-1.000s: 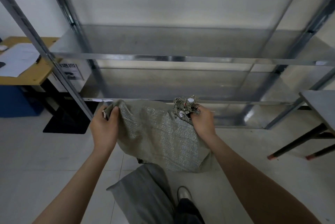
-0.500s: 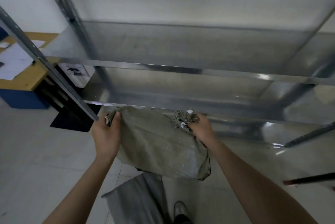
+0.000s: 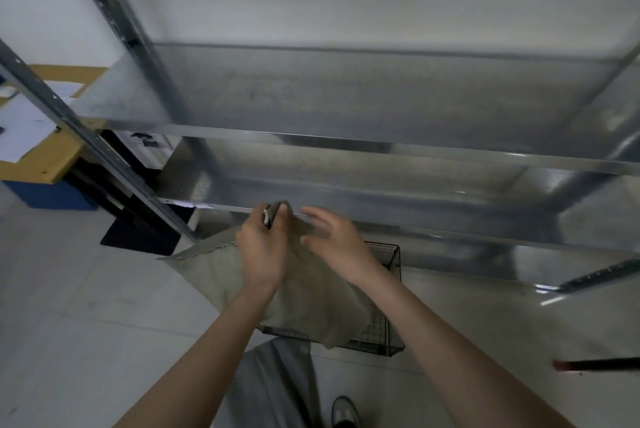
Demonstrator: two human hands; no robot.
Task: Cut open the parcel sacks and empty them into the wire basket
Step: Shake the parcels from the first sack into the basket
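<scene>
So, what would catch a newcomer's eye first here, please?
The grey-green sack, centre frame, hanging over the black wire basket on the floor. The left hand grips its top corner while the right hand is open beside it. Metal shelving fills the background.

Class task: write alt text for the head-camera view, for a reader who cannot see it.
A person's left hand grips the top corner of a grey-green sack, which hangs over a wire basket on the floor, while the right hand is open close beside it. A metal shelving rack stands behind.
</scene>
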